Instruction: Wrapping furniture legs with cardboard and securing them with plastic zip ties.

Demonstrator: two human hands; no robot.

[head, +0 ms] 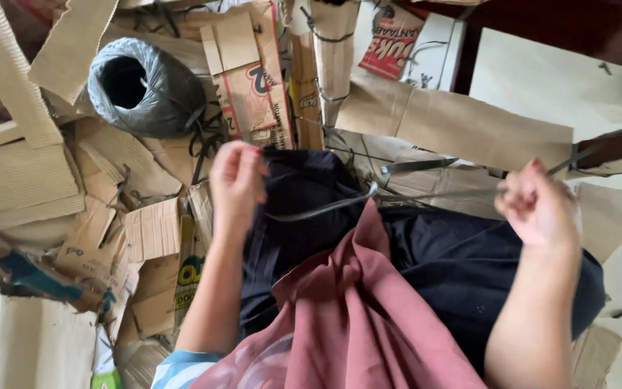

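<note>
cardboard pile (52, 180): many flattened sheets and strips, too many to count; stiff but light; spread over the floor to the left and ahead
strap roll (144, 86): one grey coil; bulky, lying on the cardboard
strap (325, 207): one thin grey band; flexible, slick, likely taut; stretched across the lap between both fists; best gripped near its ends
left hand (237, 184): fingers closed round the strap
right hand (538, 205): fist closed on its far end

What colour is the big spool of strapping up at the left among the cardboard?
Dark grey to black; the spool shows clearly in the head view, open core facing the camera.
</note>
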